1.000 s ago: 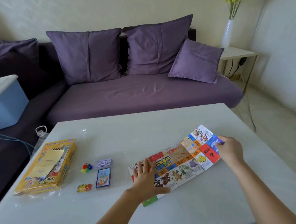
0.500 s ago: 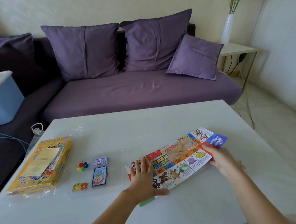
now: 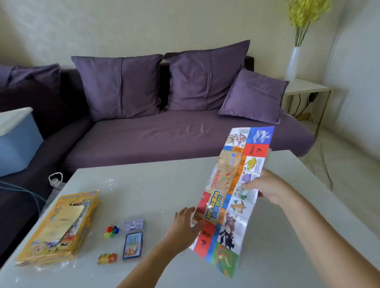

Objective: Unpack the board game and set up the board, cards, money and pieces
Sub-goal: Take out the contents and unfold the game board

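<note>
– Board (image 3: pixel 233 191) position, compared with half a second ago?

– It lay flat on the surface (image 3: pixel 137 189) then. Now it is raised and stands steeply on end at the right, still folded into a long strip. Its top corner is high over the far edge. Whether its bottom corner touches the surface cannot be told.

– And the person's hands?

– The right hand (image 3: pixel 268 186) has moved from the far end to the middle of the right edge and pinches it, thumb on the printed face. The left hand (image 3: pixel 185 223) no longer presses flat on top. Its fingers meet the lower left edge, but blur hides whether they grip.

– The rest?

– Unchanged on the left: box (image 3: pixel 57 229), pawns (image 3: pixel 112 231), money stack (image 3: pixel 134 225) and card deck (image 3: pixel 132 245).
</note>
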### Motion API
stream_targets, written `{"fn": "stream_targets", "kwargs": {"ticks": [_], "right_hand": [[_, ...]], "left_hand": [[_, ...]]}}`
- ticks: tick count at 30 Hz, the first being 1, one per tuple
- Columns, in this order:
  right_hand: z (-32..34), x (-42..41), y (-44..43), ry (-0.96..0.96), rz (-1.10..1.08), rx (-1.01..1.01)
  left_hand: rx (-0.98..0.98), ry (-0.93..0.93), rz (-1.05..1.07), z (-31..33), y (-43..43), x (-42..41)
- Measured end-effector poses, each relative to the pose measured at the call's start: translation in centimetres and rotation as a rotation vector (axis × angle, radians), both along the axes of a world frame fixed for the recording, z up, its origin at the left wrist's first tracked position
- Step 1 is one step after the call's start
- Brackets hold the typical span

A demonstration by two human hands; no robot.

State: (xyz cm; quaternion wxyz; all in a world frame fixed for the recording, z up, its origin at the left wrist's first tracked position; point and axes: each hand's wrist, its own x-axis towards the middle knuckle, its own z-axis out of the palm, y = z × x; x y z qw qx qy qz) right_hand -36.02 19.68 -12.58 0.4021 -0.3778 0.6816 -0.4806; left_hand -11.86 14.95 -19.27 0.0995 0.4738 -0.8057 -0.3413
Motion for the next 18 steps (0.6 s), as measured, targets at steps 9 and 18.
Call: {"fn": "stream_targets", "kwargs": {"ticks": [9,18], "right_hand": [[14.6,-2.9,-0.5,0.234,0.198,0.024],[17.6,-4.5,0.4,-0.002,0.367,-0.026]], "left_hand": [[0.21,0.593,0.136,9.2,-4.2,0.3],[0.843,0.919,0.196,6.4,-4.9,0.6]]}}
